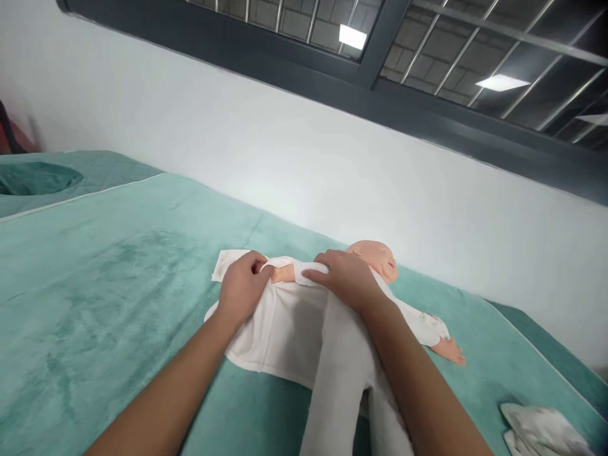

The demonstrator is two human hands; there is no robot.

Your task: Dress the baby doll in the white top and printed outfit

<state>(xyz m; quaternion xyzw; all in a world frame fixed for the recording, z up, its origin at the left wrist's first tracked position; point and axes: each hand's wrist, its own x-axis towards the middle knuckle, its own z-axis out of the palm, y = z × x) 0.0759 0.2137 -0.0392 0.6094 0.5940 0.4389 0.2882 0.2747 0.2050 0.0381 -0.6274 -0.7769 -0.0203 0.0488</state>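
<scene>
A baby doll (373, 256) in white clothes lies on the green bed cover, its head pointing away to the right. One bare doll forearm (284, 273) shows between my hands. My left hand (244, 285) pinches a white baby shirt (292, 329) at the end of that forearm, where the cloth hides the doll's hand. Around the doll's sleeved upper arm (308, 273), my right hand (349, 278) is closed. White trousers (349, 361) cover the doll's legs, which reach toward me. Its other hand (449, 350) sticks out of a sleeve at the right.
The green cover (118, 272) spreads around the doll. A crumpled white cloth (544, 430) with a faint pattern lies at the lower right. Behind the bed stands a white wall (237, 139) below a dark-framed barred window (370, 57).
</scene>
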